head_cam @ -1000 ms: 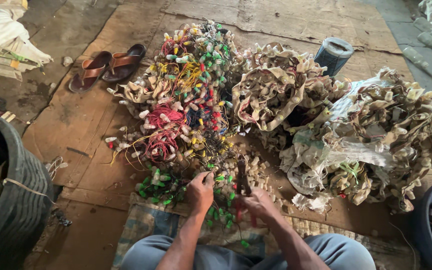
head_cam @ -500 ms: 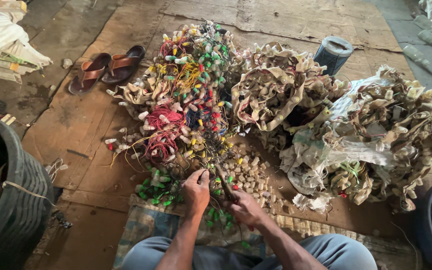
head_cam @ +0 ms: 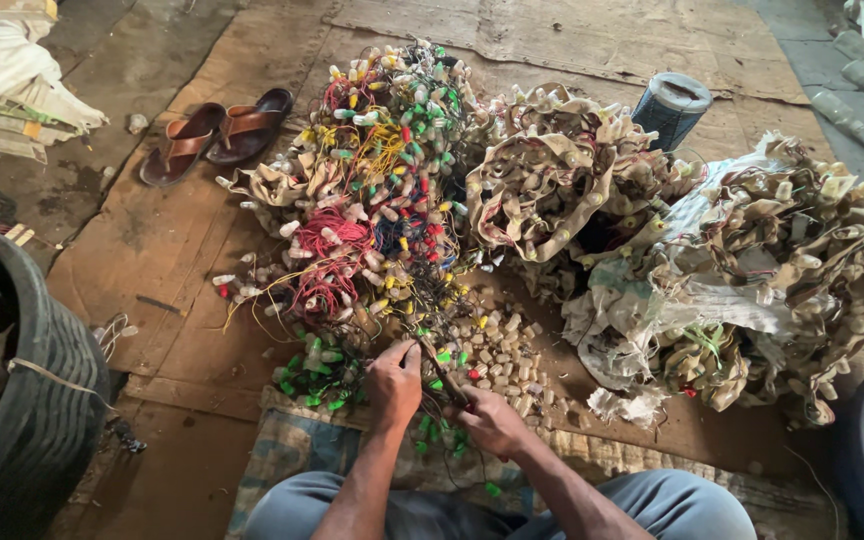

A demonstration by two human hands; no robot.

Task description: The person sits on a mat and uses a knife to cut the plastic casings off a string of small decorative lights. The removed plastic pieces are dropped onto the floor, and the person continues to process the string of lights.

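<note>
Left hand: grip closed on a thin wire of the light strings, just below the coloured heap, knuckles toward the camera.

Right hand: grip closed around a small dark cutting tool, which crosses toward the left hand; the two hands nearly touch.

Tool axis: its long axis runs on a slant, from the right hand near the person up and left toward the heap; the working end points away, at the wire. Whether its blades stand open or shut is too small to tell.

Mat: a woven cloth under the hands, over the person's knees, with a few green and red caps lying on it.

Loose bulbs: a scatter of pale and coloured small bulbs on the cardboard floor, just beyond the hands; judged as the part already cut free, a small share of the whole.

Green string: a bunch of green-capped bulbs, just left of the left hand, uncut as far as shows.

Coloured heap: a tall tangle of red, yellow and green bulbs and wires, touching the loose scatter; judged as work left.

Pale bundles: big coiled strings on the far right, part wrapped in torn sacking; apparently untouched, so most remains.

Far edge: a pair of brown sandals at left, a dark spool at right.
</note>
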